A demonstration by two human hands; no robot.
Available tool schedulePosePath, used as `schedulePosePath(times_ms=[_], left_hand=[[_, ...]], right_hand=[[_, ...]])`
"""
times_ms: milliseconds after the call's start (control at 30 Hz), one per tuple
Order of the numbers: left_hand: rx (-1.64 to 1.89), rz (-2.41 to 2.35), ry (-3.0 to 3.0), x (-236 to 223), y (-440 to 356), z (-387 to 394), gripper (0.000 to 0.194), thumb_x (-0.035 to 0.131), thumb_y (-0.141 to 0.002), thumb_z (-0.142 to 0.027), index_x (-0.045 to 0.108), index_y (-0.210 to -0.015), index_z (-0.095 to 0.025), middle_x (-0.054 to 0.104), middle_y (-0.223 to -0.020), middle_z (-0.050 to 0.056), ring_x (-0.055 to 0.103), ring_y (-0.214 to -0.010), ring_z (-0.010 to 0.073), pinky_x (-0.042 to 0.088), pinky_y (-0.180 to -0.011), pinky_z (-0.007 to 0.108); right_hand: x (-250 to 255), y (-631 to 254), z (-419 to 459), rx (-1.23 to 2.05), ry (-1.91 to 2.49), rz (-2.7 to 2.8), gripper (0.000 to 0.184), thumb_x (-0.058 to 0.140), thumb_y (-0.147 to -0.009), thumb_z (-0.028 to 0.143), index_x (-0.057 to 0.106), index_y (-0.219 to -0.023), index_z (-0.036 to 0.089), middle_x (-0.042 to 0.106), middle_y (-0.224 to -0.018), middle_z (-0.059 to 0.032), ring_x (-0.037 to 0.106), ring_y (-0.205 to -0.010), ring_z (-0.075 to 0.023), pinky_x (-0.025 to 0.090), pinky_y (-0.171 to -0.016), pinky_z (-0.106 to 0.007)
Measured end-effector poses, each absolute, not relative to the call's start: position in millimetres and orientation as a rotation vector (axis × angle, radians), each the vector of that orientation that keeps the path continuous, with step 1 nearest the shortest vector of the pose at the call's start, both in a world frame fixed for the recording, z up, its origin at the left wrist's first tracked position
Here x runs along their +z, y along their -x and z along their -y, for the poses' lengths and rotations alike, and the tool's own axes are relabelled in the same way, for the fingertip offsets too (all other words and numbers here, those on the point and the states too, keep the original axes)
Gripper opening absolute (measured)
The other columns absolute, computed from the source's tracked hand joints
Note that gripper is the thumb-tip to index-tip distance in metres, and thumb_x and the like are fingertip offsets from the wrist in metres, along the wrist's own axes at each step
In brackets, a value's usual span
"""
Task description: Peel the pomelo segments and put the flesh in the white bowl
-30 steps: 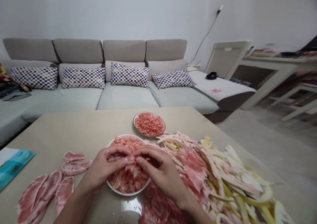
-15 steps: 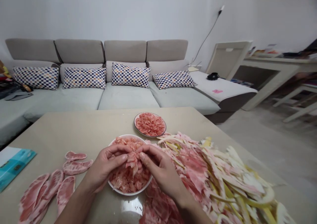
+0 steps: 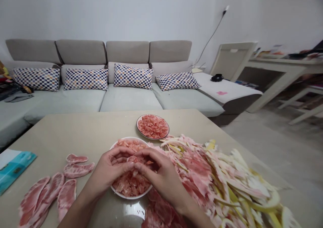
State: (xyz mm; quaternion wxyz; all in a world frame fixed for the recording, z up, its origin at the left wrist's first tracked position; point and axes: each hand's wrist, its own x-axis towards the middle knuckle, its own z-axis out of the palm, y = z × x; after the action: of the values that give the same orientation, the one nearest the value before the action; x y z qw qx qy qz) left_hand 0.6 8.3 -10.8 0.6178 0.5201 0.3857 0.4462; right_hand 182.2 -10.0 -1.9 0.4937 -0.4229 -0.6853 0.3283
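Observation:
My left hand (image 3: 111, 167) and my right hand (image 3: 160, 177) meet above a white bowl (image 3: 131, 196), with their fingertips pinching a piece of pink pomelo flesh (image 3: 135, 159) between them. The bowl is heaped with loose pink pulp (image 3: 131, 184). Under my right wrist and beside it lies a large pile of pink and yellow-white pomelo peel and membrane (image 3: 214, 181). Left of my left forearm rest several peeled pink pomelo segments (image 3: 66, 195) on the tabletop. My hands hide the middle of the bowl.
A small white plate of pink pulp (image 3: 152, 126) stands beyond the bowl on a beige table (image 3: 75, 130). A teal-and-white packet (image 3: 13, 169) lies at the left table edge. Beyond the table are a grey sofa with checked cushions (image 3: 131, 76) and a white side table.
My hands have drawn closer together over the bowl, and the piece of flesh between them now sits lower and is more covered by my fingers.

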Motion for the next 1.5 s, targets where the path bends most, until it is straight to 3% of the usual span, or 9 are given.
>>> schedulePosePath(times_ms=[267, 500, 700, 900, 1033, 1267, 1500], left_hand=[[0.980, -0.851, -1.160, -11.3, 5.5, -9.8, 0.024, 0.079, -0.072, -0.023, 0.072, -0.095, -0.020, 0.072, -0.104, 0.005, 0.067, -0.099, 0.0202, 0.051, -0.089, 0.028], [1.075, -0.893, -1.041, -9.9, 10.1, -13.3, 0.026, 0.080, -0.072, -0.023, 0.071, -0.096, -0.019, 0.073, -0.094, 0.003, 0.066, -0.088, 0.0157, 0.052, -0.081, 0.023], [1.181, -0.971, -1.077, -13.2, 13.7, -20.4, 0.026, 0.080, -0.072, -0.025, 0.071, -0.096, -0.018, 0.073, -0.091, 0.003, 0.066, -0.082, 0.0132, 0.051, -0.075, 0.020], [1.121, -0.938, -1.082, -19.2, 2.3, -17.6, 0.025, 0.080, -0.071, -0.026, 0.071, -0.093, -0.017, 0.074, -0.095, 0.005, 0.067, -0.087, 0.0162, 0.052, -0.081, 0.023], [1.074, -0.849, -1.059, -18.7, -5.5, -13.4, 0.021, 0.079, -0.073, -0.025, 0.071, -0.091, -0.017, 0.074, -0.093, 0.004, 0.068, -0.088, 0.0166, 0.052, -0.083, 0.025], [1.027, -0.775, -1.139, -18.1, 0.9, -12.0, 0.022, 0.075, -0.078, -0.023, 0.070, -0.099, -0.020, 0.074, -0.097, 0.003, 0.068, -0.091, 0.0161, 0.052, -0.088, 0.027], [1.080, -0.918, -1.205, -17.5, 0.9, -13.0, 0.016, 0.075, -0.077, -0.028, 0.072, -0.088, -0.018, 0.072, -0.086, 0.002, 0.066, -0.082, 0.0144, 0.052, -0.078, 0.022]], right_hand=[[-0.5, -182.4, 13.7, 0.857, 1.081, 1.600, 0.008, 0.062, -0.086, 0.023, 0.069, -0.086, 0.019, 0.071, -0.083, -0.0024, 0.065, -0.070, -0.0148, 0.051, -0.060, -0.024], [3.2, -192.8, 9.2, 0.759, 1.162, 1.738, 0.011, 0.059, -0.087, 0.020, 0.069, -0.092, 0.021, 0.071, -0.094, -0.0040, 0.066, -0.083, -0.0177, 0.054, -0.071, -0.028], [-8.6, -190.9, 8.9, 0.695, 1.160, 1.930, 0.023, 0.062, -0.085, 0.015, 0.071, -0.104, 0.025, 0.068, -0.114, -0.0052, 0.063, -0.106, -0.0218, 0.050, -0.092, -0.038], [-7.6, -183.2, 13.7, 0.530, 1.068, 1.742, 0.012, 0.058, -0.091, 0.018, 0.067, -0.098, 0.023, 0.066, -0.096, -0.0042, 0.063, -0.090, -0.0179, 0.053, -0.083, -0.033], [-7.1, -179.6, 13.9, 0.546, 0.995, 1.795, 0.022, 0.060, -0.090, 0.014, 0.065, -0.108, 0.025, 0.066, -0.099, -0.0034, 0.062, -0.091, -0.0171, 0.053, -0.083, -0.031], [-11.9, -183.5, 10.7, 0.586, 1.036, 1.750, 0.017, 0.062, -0.090, 0.020, 0.066, -0.106, 0.025, 0.068, -0.100, -0.0035, 0.064, -0.087, -0.0168, 0.054, -0.082, -0.031], [-9.9, -183.6, 12.6, 0.563, 1.029, 1.772, 0.018, 0.059, -0.092, 0.020, 0.065, -0.107, 0.023, 0.068, -0.102, -0.0052, 0.065, -0.091, -0.0185, 0.054, -0.084, -0.033]])
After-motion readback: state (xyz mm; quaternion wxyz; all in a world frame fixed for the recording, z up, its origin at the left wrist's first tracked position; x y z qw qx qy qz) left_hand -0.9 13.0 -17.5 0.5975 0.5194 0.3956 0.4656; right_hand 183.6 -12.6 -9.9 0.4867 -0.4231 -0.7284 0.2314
